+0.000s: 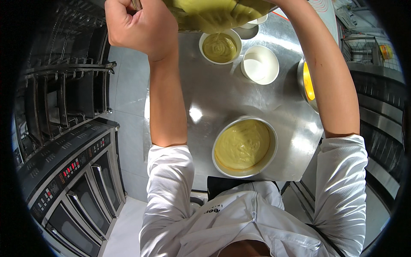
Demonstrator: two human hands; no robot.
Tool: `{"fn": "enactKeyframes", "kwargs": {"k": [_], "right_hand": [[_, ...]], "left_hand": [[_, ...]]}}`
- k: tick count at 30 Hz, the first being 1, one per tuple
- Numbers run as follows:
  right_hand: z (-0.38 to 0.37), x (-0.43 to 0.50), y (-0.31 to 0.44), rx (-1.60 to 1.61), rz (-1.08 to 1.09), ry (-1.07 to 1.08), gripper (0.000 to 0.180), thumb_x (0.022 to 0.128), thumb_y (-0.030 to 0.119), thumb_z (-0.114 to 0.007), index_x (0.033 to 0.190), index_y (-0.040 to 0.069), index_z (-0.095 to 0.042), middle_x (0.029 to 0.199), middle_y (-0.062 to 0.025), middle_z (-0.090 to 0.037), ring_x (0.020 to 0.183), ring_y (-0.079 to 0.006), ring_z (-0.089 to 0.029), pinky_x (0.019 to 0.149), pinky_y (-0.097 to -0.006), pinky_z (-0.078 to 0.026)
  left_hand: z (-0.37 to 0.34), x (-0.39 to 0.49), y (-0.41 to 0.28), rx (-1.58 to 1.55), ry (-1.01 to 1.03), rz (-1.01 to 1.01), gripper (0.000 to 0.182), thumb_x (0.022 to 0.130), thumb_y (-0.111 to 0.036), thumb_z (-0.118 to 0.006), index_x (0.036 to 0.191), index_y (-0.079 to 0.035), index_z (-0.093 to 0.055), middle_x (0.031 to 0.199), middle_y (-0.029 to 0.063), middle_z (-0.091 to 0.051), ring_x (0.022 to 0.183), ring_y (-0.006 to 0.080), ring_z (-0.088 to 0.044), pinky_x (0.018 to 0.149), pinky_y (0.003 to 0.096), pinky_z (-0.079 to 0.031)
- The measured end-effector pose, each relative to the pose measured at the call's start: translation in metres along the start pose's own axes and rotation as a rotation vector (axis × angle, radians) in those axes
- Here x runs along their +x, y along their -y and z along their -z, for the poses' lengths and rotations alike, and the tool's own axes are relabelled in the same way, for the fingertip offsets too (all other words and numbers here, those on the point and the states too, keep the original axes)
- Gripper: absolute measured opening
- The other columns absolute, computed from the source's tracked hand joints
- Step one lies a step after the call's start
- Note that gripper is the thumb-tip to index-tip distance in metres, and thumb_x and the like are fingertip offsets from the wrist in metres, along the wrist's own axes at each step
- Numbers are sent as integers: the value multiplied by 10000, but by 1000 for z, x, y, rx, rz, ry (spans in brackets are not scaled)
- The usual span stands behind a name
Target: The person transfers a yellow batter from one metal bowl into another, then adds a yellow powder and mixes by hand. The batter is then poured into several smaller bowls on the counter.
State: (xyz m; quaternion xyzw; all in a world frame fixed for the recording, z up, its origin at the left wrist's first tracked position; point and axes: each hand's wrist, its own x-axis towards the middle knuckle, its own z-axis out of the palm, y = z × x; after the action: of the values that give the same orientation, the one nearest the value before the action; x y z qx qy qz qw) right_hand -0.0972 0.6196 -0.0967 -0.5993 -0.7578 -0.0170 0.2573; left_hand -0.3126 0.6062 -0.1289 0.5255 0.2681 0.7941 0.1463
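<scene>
My left hand is closed round a metal handle or rim at the upper left of a large bowl of yellow-green batter. At the bowl's right edge is my right hand, mostly cut off by the top of the picture, its fingers hidden. The bowl tilts over a white paper cup, and batter runs from its lip into that cup, which is partly filled. Beside it stands an empty white paper cup. Nearer my body, a round metal cake pan holds similar batter.
Another white cup shows behind the bowl. A metal bowl with bright yellow contents is partly behind my right forearm. All stand on a steel table. At left are a tray rack and ovens; shelving stands at right.
</scene>
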Motion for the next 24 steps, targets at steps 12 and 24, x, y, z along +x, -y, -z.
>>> {"fn": "enactKeyframes", "kwargs": {"k": [12, 24], "right_hand": [[32, 5, -38, -327, -32, 373, 281, 857, 242, -564, 887, 30, -746, 852, -238, -704, 789, -390, -679, 734, -434, -540], [82, -115, -9, 66, -344, 472, 459, 848, 279, -659, 1289, 158, -683, 1263, -122, -690, 1147, -302, -653, 936, -380, -523]], "left_hand": [[-38, -12, -42, 2, -59, 6, 316, 888, 1, -726, 714, -28, -464, 1007, 181, -735, 801, 110, -640, 720, 245, -500], [-65, -58, -68, -112, 128, -168, 295, 935, -53, -735, 784, -7, -486, 1095, 246, -732, 869, 187, -736, 714, 243, -573]]}}
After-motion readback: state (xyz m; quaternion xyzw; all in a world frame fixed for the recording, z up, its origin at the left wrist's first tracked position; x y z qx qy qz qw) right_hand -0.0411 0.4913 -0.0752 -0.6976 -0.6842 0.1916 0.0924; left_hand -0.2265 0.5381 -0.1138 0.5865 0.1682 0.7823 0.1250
